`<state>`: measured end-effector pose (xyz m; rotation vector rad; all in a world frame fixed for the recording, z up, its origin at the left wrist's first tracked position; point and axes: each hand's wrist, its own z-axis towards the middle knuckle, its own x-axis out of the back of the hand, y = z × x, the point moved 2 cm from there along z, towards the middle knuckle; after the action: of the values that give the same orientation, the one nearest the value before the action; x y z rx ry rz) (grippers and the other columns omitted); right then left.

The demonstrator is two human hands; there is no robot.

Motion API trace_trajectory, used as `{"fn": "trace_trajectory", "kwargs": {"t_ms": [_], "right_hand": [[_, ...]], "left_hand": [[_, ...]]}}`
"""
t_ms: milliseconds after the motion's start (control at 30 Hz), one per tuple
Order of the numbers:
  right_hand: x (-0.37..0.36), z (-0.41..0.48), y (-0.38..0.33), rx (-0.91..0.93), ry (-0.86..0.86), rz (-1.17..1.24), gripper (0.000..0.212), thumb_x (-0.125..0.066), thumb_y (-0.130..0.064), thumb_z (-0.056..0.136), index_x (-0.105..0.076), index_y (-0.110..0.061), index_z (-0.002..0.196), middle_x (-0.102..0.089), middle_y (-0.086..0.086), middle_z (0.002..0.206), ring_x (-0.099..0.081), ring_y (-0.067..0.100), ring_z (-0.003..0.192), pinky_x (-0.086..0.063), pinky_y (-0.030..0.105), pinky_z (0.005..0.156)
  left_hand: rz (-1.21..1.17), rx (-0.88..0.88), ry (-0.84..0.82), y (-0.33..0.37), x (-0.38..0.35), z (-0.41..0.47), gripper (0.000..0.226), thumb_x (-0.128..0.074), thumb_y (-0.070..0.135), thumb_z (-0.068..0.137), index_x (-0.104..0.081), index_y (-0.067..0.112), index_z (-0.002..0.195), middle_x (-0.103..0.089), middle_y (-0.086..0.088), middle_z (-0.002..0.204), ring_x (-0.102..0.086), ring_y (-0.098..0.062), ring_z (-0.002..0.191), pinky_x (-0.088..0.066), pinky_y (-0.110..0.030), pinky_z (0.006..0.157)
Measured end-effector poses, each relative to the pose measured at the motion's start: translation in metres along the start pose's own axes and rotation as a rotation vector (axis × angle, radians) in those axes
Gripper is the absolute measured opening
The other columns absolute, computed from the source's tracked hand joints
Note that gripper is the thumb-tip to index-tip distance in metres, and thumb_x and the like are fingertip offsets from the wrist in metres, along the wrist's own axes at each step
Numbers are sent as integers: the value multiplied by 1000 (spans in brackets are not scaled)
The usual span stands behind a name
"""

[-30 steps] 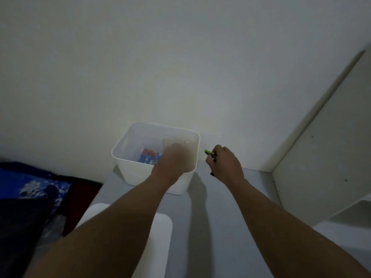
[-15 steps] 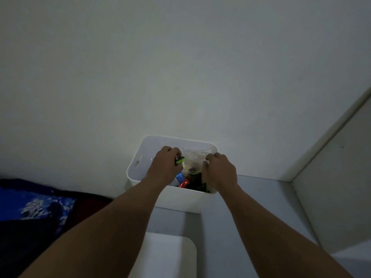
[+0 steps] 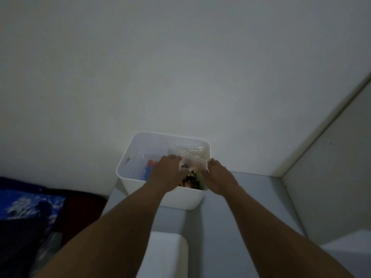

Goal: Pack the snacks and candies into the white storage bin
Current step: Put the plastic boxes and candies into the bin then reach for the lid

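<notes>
White storage bin (image 3: pixel 160 197) sits at the far edge of the grey table (image 3: pixel 251 207), backed against the wall, at about 12 o'clock from the person. Inside it, a clear plastic bag (image 3: pixel 192 164) stretches across the right half; both hands are on it. Left hand (image 3: pixel 166 175) grips the bag's left edge, fingers (image 3: pixel 172 157) curled over the film; right hand (image 3: pixel 217 177) pinches its right edge at the bin's 3 o'clock rim, fingers (image 3: pixel 213 162) closed on the plastic. Under the bag, dark brown and green wrapped snacks (image 3: pixel 189 182) lie against the near wall. At 9 o'clock inside the bin, a red-and-blue packet (image 3: pixel 149 168) lies in another clear wrapper.

Half a second ago the left hand held a small green item over the bin; that item no longer shows in its grip, and the bag is now pulled wider between the hands. A second ago the right hand was outside the bin, over the table; now it is at the rim.

A white lid (image 3: pixel 162 255) lies on the table at 6 o'clock. Blue patterned fabric (image 3: pixel 26 203) sits off at 8 o'clock.
</notes>
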<state>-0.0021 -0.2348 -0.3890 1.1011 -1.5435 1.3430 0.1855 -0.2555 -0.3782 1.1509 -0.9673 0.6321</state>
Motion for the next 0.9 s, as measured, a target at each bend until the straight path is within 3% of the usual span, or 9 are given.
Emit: {"fn": "trace_trajectory", "kwargs": {"t_ms": [167, 367, 567, 733, 900], "right_hand": [[17, -23, -7, 65, 42, -23, 48, -36, -41, 101, -53, -2, 125, -54, 14, 126, -52, 31, 120, -44, 42, 101], [19, -69, -29, 69, 137, -17, 41, -41, -42, 97, -60, -8, 107, -59, 13, 109, -59, 32, 105, -48, 39, 82], [-16, -121, -58, 10, 196, -35, 58, -42, -54, 96, -54, -8, 128, -57, 13, 126, -54, 32, 117, -49, 43, 91], [-74, -168, -83, -81, 105, -9, 61, -42, -56, 96, -51, -6, 131, -54, 13, 132, -50, 31, 123, -45, 43, 95], [-132, -201, -100, -152, -3, 35, 62, -41, -54, 97, -46, -7, 137, -49, 12, 138, -47, 31, 127, -43, 43, 98]], "left_hand": [[91, 72, 42, -8, 29, -38, 46, -55, 52, 89, -60, 14, 114, -62, -3, 115, -56, -25, 110, -47, -38, 90], [94, 146, 93, -25, 52, -101, 52, -56, 49, 91, -56, 14, 129, -61, -7, 126, -54, -25, 119, -44, -37, 99], [71, 207, 25, -71, 53, -161, 63, -58, 50, 91, -51, 6, 136, -54, -13, 137, -46, -28, 129, -36, -36, 106], [54, 232, -62, -121, 37, -217, 65, -59, 49, 91, -49, 6, 139, -50, -14, 142, -42, -29, 133, -31, -35, 111], [51, 258, -117, -167, 12, -255, 65, -61, 49, 89, -50, 7, 137, -53, -11, 137, -44, -28, 130, -36, -37, 109]]}}
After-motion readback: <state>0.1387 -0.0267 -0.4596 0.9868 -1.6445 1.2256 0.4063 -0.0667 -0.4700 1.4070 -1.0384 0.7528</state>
